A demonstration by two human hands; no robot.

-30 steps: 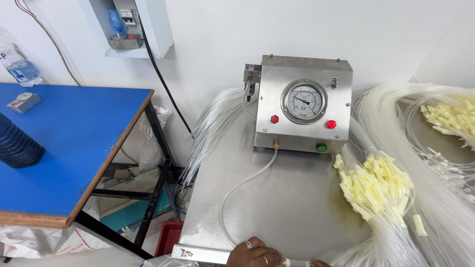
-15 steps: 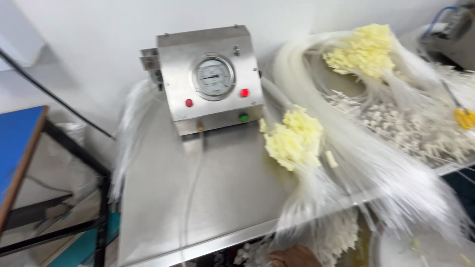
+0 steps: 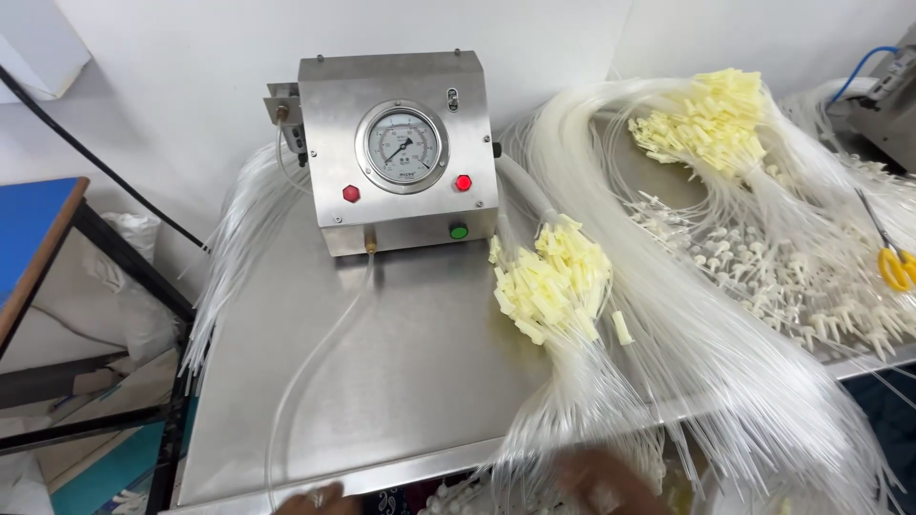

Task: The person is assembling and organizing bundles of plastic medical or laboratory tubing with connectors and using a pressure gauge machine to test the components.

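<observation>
A white wall backs a steel surface (image 3: 401,381) that carries a steel gauge box (image 3: 396,153) with a round dial, two red buttons and a green one. A single clear hose (image 3: 315,381) runs from the box's brass fitting down toward the near edge.

At that near edge both hands show only in part and blurred. The left hand (image 3: 315,498) sits at the lip of the surface, close to where the hose ends; whether its fingers are spread or pinching I cannot tell. The right hand (image 3: 596,482) lies under the hanging ends of the near tube bundle (image 3: 592,381), whose yellow caps (image 3: 553,281) lie up and away from its fingers; its fingers are likewise too smeared to read.

To work cleanly here, I judge it best to draw one thin tube from the loose ends just above the right fingers, not from the capped end, so the bundle stays untangled. Beyond the fingers to the right lie a second bundle (image 3: 706,124), scattered white connectors (image 3: 763,277) and yellow-handled scissors (image 3: 892,257).
</observation>
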